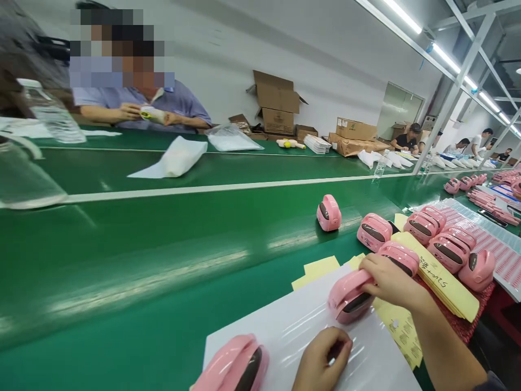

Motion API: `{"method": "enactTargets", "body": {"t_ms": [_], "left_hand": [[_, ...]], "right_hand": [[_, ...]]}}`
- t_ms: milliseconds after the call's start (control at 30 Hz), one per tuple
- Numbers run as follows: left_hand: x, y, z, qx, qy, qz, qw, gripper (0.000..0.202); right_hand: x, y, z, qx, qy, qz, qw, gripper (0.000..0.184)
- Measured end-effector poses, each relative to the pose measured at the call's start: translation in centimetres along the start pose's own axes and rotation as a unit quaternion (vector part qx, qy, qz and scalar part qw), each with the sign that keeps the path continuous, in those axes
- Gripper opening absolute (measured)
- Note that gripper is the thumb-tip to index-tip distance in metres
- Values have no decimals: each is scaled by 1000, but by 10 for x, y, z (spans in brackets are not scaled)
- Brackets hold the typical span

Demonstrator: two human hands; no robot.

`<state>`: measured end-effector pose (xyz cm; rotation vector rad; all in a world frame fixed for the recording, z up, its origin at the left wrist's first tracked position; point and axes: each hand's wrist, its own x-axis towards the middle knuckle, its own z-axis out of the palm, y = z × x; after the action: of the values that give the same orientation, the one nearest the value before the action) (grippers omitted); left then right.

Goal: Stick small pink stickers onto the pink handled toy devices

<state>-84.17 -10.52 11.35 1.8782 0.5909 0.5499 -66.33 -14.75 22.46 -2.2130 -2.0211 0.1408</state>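
Note:
My right hand [388, 279] is closed on the top handle of a pink handled device [350, 296] with a dark oval panel. That device sits over the far edge of a glossy white sheet [293, 320]. Closer to me, my left hand [325, 358] hovers over the sheet with thumb and fingers curled together. Whether anything is pinched in it is hidden. A second pink device [238, 364] lies at the sheet's near left corner. Just past my right hand stands another pink device [399, 255].
Several pink devices crowd the right side around a stack of yellow cards [439, 277]. One lone pink device [329, 213] stands on the green conveyor belt [163, 239]. Across it, a person [142, 103] handles a white and yellow item. A wrapped white item [179, 157] lies before them.

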Motion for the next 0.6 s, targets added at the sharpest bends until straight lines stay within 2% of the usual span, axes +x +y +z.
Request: {"method": "enactTargets", "body": {"t_ms": [100,167,233,300,400,467,600], "left_hand": [[2,5,1,4,-9,-16,1000,20],[3,6,2,-1,-7,-17,1000,18],[3,6,4,-8,-4,-17,1000,17],[2,6,6,-13,-2,-19,1000,16],[2,7,8,-19,2,-25,1000,16],[2,8,7,-22,4,-26,999,15],[1,6,7,-26,6,-29,999,14]], "right_hand": [[-3,4,-13,-63,-47,75,994,19],[-2,3,-21,-83,-75,88,990,22],[3,-1,-28,-63,-85,70,992,17],[15,-6,-33,22,-67,66,995,16],[48,-16,-37,169,-40,98,980,23],[78,-29,-33,223,-32,107,968,22],[147,-75,-11,307,-14,97,947,20]]}}
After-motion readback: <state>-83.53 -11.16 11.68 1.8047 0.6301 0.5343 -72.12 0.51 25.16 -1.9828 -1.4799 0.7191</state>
